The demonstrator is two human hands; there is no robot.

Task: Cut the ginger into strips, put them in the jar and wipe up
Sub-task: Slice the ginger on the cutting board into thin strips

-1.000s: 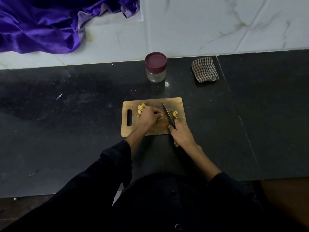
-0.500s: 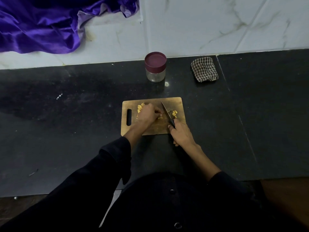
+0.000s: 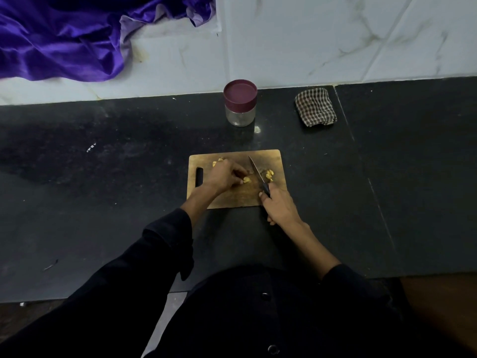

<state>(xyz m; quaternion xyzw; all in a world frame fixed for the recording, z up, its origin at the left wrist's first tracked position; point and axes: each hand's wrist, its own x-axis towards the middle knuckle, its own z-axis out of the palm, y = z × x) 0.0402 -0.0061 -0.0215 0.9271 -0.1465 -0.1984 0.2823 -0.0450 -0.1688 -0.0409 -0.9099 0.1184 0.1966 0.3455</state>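
A wooden cutting board (image 3: 237, 200) lies on the dark counter. My left hand (image 3: 223, 175) rests on it and pinches a yellow ginger piece (image 3: 247, 180) at its fingertips. My right hand (image 3: 280, 206) grips the black handle of a knife (image 3: 255, 170), whose blade points away from me and sits just right of that piece. A small pile of cut ginger (image 3: 269, 174) lies right of the blade. More ginger bits (image 3: 218, 161) show behind my left hand. A glass jar (image 3: 240, 115) with a maroon lid on it stands beyond the board.
A folded checked cloth (image 3: 315, 107) lies at the back right near the white tiled wall. Purple satin fabric (image 3: 59, 40) drapes over the ledge at the back left. The counter's front edge runs close to my body.
My left hand has slid slightly right along the board with the ginger piece. The knife and my right hand have stayed almost in place.
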